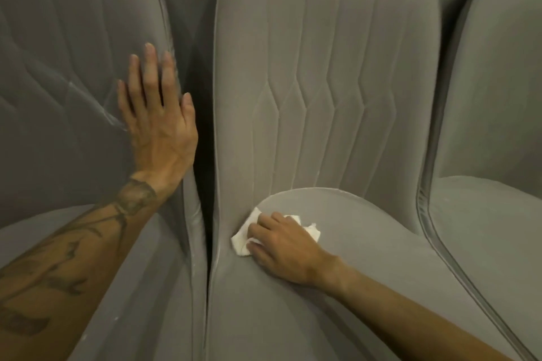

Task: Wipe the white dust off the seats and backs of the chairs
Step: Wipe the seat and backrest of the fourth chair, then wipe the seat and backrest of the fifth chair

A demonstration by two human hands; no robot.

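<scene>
Grey velvet covers the chairs standing side by side. A person's right hand (281, 243) grips a crumpled white cloth (241, 241) under curled fingers on the middle chair's seat (366, 267). It sits at the rear left corner, just below the backrest (322, 67), whose stitched channels run upright. The cloth's long axis lies across the seat, left to right. The left hand (159, 117), fingers straight and slightly spread, presses flat on the left chair's back (58, 67) near its right edge, beside pale streaks (110, 117).
</scene>
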